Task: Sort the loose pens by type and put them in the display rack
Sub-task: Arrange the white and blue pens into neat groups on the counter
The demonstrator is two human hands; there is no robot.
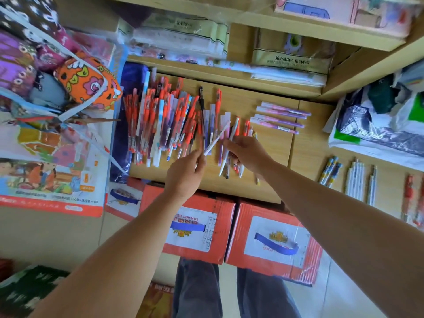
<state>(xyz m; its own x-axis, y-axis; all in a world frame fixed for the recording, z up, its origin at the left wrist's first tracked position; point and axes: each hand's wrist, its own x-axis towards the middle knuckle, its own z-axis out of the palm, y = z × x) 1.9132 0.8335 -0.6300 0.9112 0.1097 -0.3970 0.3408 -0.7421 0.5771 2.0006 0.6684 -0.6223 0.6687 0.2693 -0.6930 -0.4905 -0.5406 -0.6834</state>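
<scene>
While my left hand pinches a white pen above the counter, my right hand rests on the mixed pens; whether it grips one I cannot tell. Risk: a sweep of the raised pen could nudge the orange pile, remixing sorted types.

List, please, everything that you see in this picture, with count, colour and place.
orange-capped pens: many, orange and clear, heaped on wooden shelf, left
black pen: one, black, at heap's right edge
purple pens: about four, purple, shelf right
mixed pens: several, white and orange, at right grip
white pen: one, white, in left grip
cardboard boxes: two, orange, below shelf
fabric pouches: several, patterned, far left
left grip: one, bare hand, pinches white pen
right grip: one, bare hand, touches mixed pens; hold unclear
</scene>
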